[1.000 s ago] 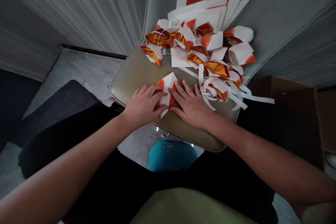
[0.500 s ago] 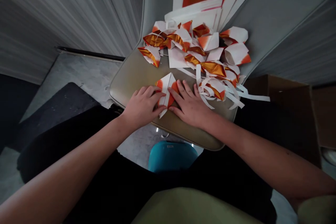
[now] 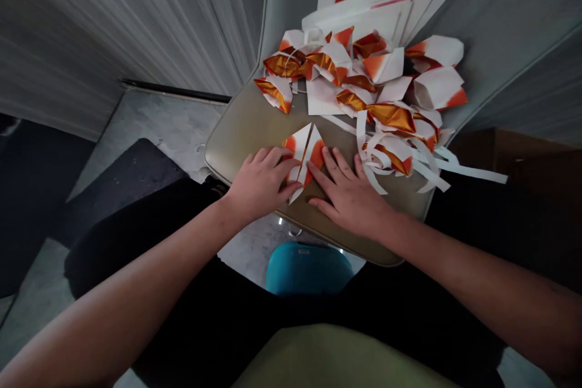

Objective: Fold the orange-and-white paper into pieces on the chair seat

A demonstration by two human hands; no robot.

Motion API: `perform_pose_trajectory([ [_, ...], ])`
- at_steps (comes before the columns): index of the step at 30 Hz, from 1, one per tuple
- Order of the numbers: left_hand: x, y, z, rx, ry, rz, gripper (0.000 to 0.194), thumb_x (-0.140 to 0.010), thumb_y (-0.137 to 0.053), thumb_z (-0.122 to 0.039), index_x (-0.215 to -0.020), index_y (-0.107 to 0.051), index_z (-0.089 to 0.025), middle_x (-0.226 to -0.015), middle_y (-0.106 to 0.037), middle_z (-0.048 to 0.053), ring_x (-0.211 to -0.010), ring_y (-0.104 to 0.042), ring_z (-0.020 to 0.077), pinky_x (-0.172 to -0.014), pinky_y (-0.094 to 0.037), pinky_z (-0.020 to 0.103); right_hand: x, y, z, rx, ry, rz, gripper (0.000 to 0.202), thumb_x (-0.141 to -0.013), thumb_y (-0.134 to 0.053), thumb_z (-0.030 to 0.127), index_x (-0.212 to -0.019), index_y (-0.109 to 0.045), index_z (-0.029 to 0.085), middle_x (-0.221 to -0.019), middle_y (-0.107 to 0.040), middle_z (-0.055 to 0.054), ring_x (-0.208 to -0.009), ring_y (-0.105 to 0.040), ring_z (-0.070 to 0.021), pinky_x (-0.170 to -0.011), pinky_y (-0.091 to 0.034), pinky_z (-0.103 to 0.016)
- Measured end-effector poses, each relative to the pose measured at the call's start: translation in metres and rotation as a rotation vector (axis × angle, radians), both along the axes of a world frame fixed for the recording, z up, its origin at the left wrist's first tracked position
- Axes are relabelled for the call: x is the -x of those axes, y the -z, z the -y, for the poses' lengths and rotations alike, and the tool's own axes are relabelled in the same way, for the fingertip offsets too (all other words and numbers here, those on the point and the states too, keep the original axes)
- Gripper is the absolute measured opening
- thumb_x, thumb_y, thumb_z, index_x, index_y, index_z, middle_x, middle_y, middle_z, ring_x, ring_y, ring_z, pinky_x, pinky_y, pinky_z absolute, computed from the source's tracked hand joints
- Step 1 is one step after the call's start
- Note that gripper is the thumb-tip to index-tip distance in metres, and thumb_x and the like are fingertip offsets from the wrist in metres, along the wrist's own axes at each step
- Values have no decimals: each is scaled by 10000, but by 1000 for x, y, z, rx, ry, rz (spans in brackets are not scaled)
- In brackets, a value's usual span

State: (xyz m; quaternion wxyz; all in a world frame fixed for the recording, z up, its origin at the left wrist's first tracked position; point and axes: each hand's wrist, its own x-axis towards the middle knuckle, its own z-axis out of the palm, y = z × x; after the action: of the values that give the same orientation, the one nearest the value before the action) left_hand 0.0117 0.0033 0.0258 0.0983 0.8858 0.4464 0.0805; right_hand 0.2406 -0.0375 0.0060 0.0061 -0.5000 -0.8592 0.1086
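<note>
A folded sheet of white and orange paper (image 3: 299, 160), kite-shaped with a slit down its middle where two flaps meet, lies on the tan seat of a chair (image 3: 236, 127). My left hand (image 3: 261, 185) presses its left side, fingers bent together, thumb and forefinger on the paper. Flat and with fingers spread, my right hand (image 3: 352, 194) rests at the right side, its forefinger touching the right flap. Just beyond my right fingers sits a tangle of white paper strips (image 3: 377, 163).
Several folded gold, orange and white paper pieces (image 3: 391, 116) are heaped on the back of the seat. Behind them, white sheets (image 3: 359, 15) lean against the chair back. Below the front edge is a teal stool (image 3: 309, 270). A cardboard box (image 3: 522, 157) stands at the right.
The slit between the flaps looks wider at the top. My right hand has slid slightly away from the paper's lower part. The whole view has shifted, with the chair further right.
</note>
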Motion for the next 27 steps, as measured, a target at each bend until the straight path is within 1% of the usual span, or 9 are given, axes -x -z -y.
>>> perform_pose_trajectory([
  [3, 1, -1, 0, -6, 4, -7, 386, -949, -679, -426, -1277, -674, -222, -1345, -639, 108, -1177, -613, 313, -978, -523, 465, 2, -3, -3, 21, 13, -15, 718, -1016, -502, 543, -1612, -365, 165, -1714, -175, -234, -1591, -151, -422, -1217, -146, -729],
  [7, 1, 0, 3, -17, 14, 18, 373, -962, -651, -408, -1279, -674, -214, -1341, -644, 114, -1180, -618, 326, -986, -530, 487, 3, -8, -5, 6, 43, -48, 690, -1015, -517, 517, -1600, -395, 171, -1706, -236, -215, -1589, -158, -423, -1229, -161, -709],
  [11, -1, 3, 6, -28, -43, 110, 416, -966, -629, -371, -1338, -624, -185, -1329, -650, 129, -1177, -630, 316, -1023, -524, 493, 3, -12, -2, -12, 56, -63, 675, -1013, -532, 501, -1594, -412, 179, -1683, -294, -229, -1582, -176, -436, -1220, -191, -710],
  [14, -2, 3, 7, -11, -91, 154, 422, -975, -596, -342, -1362, -593, -172, -1346, -641, 137, -1206, -622, 308, -1051, -513, 493, 4, -13, 0, -10, 52, -67, 635, -1015, -533, 492, -1568, -462, 188, -1686, -280, -236, -1575, -182, -459, -1207, -194, -729],
  [16, -2, 2, 6, 18, -102, 174, 408, -984, -562, -311, -1365, -584, -168, -1355, -637, 132, -1222, -616, 299, -1070, -502, 487, 5, -14, 0, 10, 54, -71, 630, -1016, -531, 491, -1565, -469, 188, -1695, -257, -232, -1575, -177, -461, -1208, -196, -728],
  [21, 0, -4, 3, 99, -98, 201, 401, -1007, -468, -276, -1383, -556, -170, -1370, -628, 131, -1227, -609, 279, -1075, -497, 477, 5, -16, -3, 48, 64, -84, 633, -1016, -515, 507, -1573, -455, 211, -1706, -254, -199, -1577, -180, -451, -1210, -209, -725],
  [24, 1, -6, 4, 112, -88, 208, 410, -1015, -449, -281, -1404, -525, -178, -1397, -613, 131, -1254, -593, 280, -1095, -482, 483, 5, -16, -4, 59, 65, -90, 623, -1020, -503, 505, -1575, -451, 225, -1714, -252, -175, -1580, -175, -444, -1208, -213, -727],
  [27, 2, -6, 4, 113, -94, 212, 416, -1023, -431, -273, -1419, -505, -173, -1412, -603, 131, -1265, -584, 279, -1108, -474, 484, 5, -17, -4, 71, 63, -84, 624, -1022, -501, 502, -1577, -447, 220, -1714, -241, -186, -1579, -173, -449, -1205, -209, -732],
])
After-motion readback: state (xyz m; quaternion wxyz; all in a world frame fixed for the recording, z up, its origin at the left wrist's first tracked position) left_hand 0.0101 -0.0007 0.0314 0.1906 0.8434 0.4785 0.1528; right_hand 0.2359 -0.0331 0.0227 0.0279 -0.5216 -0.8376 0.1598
